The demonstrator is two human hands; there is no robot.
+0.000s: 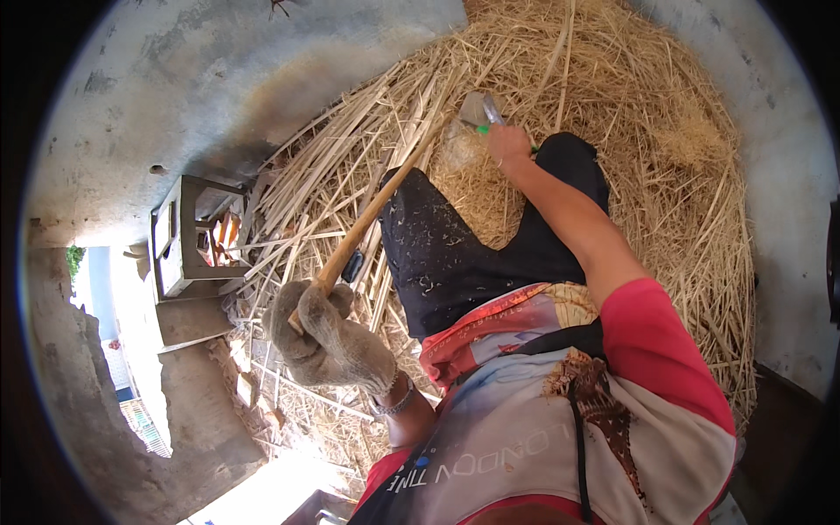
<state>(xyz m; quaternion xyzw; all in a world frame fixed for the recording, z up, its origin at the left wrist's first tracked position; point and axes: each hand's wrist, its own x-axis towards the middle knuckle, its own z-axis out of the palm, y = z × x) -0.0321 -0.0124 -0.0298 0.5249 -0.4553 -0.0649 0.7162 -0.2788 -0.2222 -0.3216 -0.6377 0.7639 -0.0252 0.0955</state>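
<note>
My left hand (343, 343), in a thick grey knitted glove, is closed around the lower end of a long tan bamboo strip (360, 229). The strip slants up and away, past my left knee, toward the pile ahead. My bare right hand (509, 146) is closed on a metal-bladed hand tool (492, 110) with bits of green at its handle. Most of the handle is hidden in my fist, so I cannot tell its exact kind. The blade sits near the strip's far end; whether they touch is unclear. Fine shavings (477, 197) lie between my legs.
Split strips (328, 188) and curled shavings (647, 96) cover the floor around me. At the left stands an open-fronted box (179, 241) with orange-brown pieces inside. A small dark object (353, 266) lies near my left thigh. Grey walls (149, 96) close in on both sides.
</note>
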